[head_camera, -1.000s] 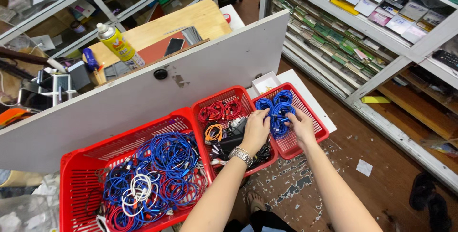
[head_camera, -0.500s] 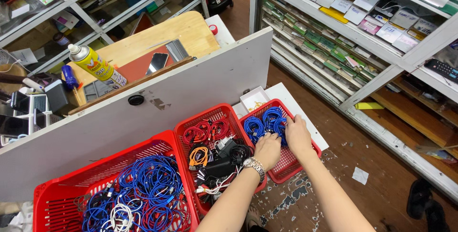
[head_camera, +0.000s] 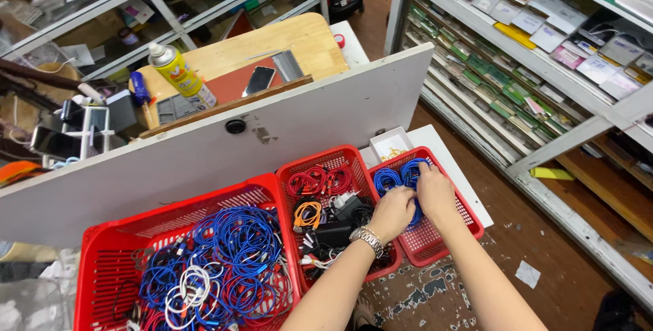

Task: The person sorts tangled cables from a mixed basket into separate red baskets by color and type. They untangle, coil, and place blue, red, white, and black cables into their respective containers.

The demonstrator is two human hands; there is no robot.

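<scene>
Cable is the matter here: coiled blue cables (head_camera: pixel 401 176) lie in the small red basket (head_camera: pixel 435 246) at the right end of a row of three, piled against its far wall beside a little white box (head_camera: pixel 390 146) at that basket's far-left corner. Both hands are down in the bundle. The left hand (head_camera: pixel 393 212), with a metal watch (head_camera: pixel 368 238) on its wrist, has its grip curled shut around a hank of blue cable near the basket's left wall; the right hand (head_camera: pixel 435 191) lies over the coils just beside it, fingers bent into the loops, though whether that grip is fully clamped I cannot tell, since the fingertips are buried. Such cable looks light, limp and springy: I judge it would sag and uncoil if lifted by one strand, and loops would snag their neighbours, so the sound place to take hold is across the whole coil where the turns bunch together, not at a plug end. Next to the left stands the middle red basket (head_camera: pixel 320 168), holding red and orange coils and black chargers, and beyond it the large red basket (head_camera: pixel 102 263) with a tangle of blue, white and red leads. Behind them runs a white board (head_camera: pixel 204 154), with a yellow spray can (head_camera: pixel 173 72) and a phone (head_camera: pixel 259 80) on the wooden table (head_camera: pixel 306 42) past it.
</scene>
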